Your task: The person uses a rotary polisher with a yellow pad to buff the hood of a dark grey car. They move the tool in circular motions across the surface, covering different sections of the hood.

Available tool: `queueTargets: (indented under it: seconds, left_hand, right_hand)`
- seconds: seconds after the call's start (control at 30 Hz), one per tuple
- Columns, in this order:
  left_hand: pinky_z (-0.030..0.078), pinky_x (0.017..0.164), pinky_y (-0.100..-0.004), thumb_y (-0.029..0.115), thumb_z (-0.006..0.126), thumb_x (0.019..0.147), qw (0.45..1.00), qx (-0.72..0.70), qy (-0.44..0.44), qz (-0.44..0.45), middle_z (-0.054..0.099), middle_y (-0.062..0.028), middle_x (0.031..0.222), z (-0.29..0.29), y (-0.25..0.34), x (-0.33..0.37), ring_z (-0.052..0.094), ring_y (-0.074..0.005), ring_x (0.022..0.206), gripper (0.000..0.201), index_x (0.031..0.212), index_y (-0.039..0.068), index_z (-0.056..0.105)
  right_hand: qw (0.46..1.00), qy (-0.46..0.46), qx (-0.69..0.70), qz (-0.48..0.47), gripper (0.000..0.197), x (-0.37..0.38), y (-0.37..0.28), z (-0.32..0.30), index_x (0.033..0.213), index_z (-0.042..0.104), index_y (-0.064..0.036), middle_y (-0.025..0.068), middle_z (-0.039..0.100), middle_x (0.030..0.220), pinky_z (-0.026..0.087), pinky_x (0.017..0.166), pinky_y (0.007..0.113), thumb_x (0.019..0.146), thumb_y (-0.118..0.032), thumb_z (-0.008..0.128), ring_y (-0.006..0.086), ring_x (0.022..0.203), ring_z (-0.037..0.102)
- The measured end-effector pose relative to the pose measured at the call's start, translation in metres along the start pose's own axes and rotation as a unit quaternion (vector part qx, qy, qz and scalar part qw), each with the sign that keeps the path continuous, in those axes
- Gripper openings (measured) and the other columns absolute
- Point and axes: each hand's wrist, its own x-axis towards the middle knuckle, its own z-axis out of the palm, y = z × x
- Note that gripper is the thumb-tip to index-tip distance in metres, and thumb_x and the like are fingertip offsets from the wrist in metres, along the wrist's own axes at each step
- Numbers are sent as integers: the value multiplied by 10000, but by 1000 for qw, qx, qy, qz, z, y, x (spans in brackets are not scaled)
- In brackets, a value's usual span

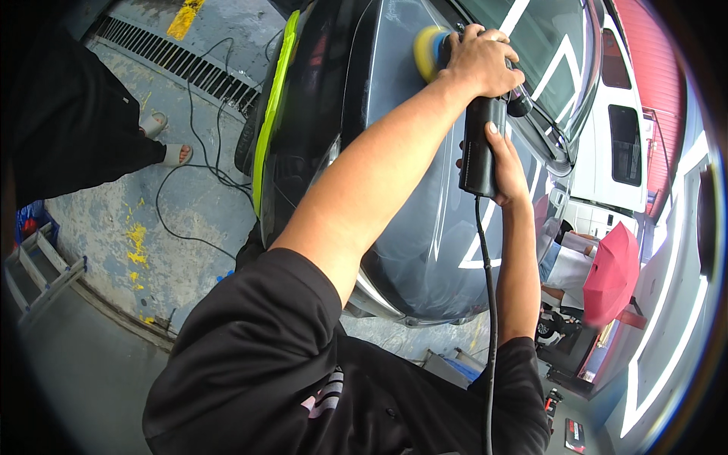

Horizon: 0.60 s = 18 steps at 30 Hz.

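Both of my hands hold a black power polisher (pixel 479 155). My left hand (pixel 481 64) is closed over its head end, close to the round foam pad (pixel 426 54), which is yellow with a blue backing. Lower down, my right hand (pixel 509 167) wraps around the barrel, thumb lying along it. The pad's face is turned to the glossy grey car hood (pixel 402 197) and seems to touch it near the windshield (pixel 546 53); the contact itself is hidden. A black power cord (pixel 485 265) runs from the tool's rear end down past my right arm.
A bright green strip (pixel 271 121) edges the car's left side. Loose cables (pixel 193 133) cross the floor near a drain grate (pixel 171 59). Another person in black and sandals (pixel 83 121) stands left, above a ladder (pixel 45 273). A red umbrella (pixel 610 277) and white van (pixel 607 144) are right.
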Motion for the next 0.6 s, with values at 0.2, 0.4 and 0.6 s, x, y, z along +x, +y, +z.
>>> queueTargets:
  seconds: [0.2, 0.4, 0.6]
  left_hand:
    - [221, 1232, -575, 489, 741, 794, 1000, -17, 17, 19, 599, 19, 1507, 3, -14, 11, 405, -318, 1457, 421, 1139, 271, 842]
    - [231, 1227, -559, 494, 742, 785, 999, -12, 29, 17, 608, 25, 1490, 4, -17, 16, 414, -315, 1446, 428, 1134, 269, 843]
    - [228, 1228, -554, 493, 739, 770, 999, -16, 35, 17, 613, 27, 1481, 2, -21, 22, 427, -309, 1425, 448, 1132, 252, 844]
  right_hand:
    - [1000, -10, -8, -5, 600, 5, -5, 2, 1275, 535, -8, 142, 703, 956, 630, 610, 327, 1038, -554, 614, 221, 709, 738]
    - [1000, -7, -20, -7, 595, 15, -5, 1, 1264, 535, -19, 135, 698, 943, 633, 620, 328, 1034, -560, 620, 214, 709, 735]
    - [1000, -10, -11, -22, 597, 19, -11, 6, 1267, 538, -22, 131, 693, 931, 632, 624, 330, 1035, -567, 615, 213, 711, 733]
